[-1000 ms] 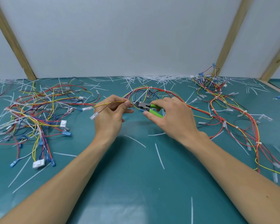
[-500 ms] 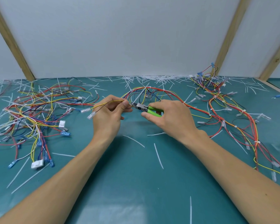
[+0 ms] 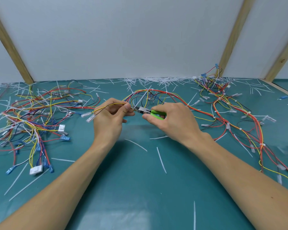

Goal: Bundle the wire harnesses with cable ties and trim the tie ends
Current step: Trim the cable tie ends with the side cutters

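- Because the wires point(image 3: 106, 106) are thin, light and limp, they are best pinched close to the tie, as the left hand point(image 3: 109, 120) does, fingers closed on them.
- Right hand point(image 3: 171, 121) grips green-handled cutters point(image 3: 146, 112), tips just beside that pinch, above the tabletop point(image 3: 140, 180).
- Harness point(image 3: 165, 95) arcs just behind both hands.

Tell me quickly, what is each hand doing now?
Left hand: closed, pinching the yellow and black wires.
Right hand: closed around the green-handled cutters.
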